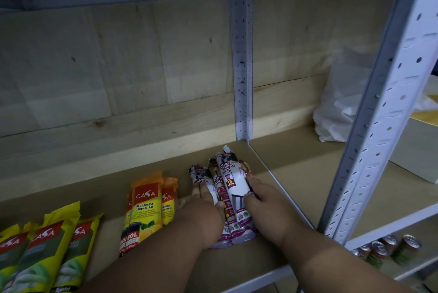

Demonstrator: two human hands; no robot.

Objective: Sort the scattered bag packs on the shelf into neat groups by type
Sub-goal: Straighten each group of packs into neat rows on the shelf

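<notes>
Dim storeroom shelving on the head view, brown board shelf [71,188] with a pale plank wall behind and grey perforated uprights [241,67]. Only one camera on this rig, so that's all I get.

Handling first: the draw string bag packs [233,188] look like soft plastic sleeves around rolled bags, so I'd guess light, squashy and a bit slick. They'll probably slide over each other if I pinch just one end. Squeezing the bundle from both long sides near the middle looks safest to me.

That's about how the hands sit. My left hand [206,207] lies flat, pressed on the bundle's left side, and my right hand [263,200] cups the right side with fingers against the top pack. So both are clamped around that one bundle, a little apart from each other.

Looks-wise, they're white and magenta with "DRAW STRING BAG" lettering, stacked at about 5 o'clock in frame, close beside the shelf's right edge.

At 7 o'clock lie the orange CASA garbage bag packs [144,207], and at 8 o'clock the yellow CASA packs [47,245]. Cans [388,248] sit on a lower shelf at 4 o'clock.
</notes>
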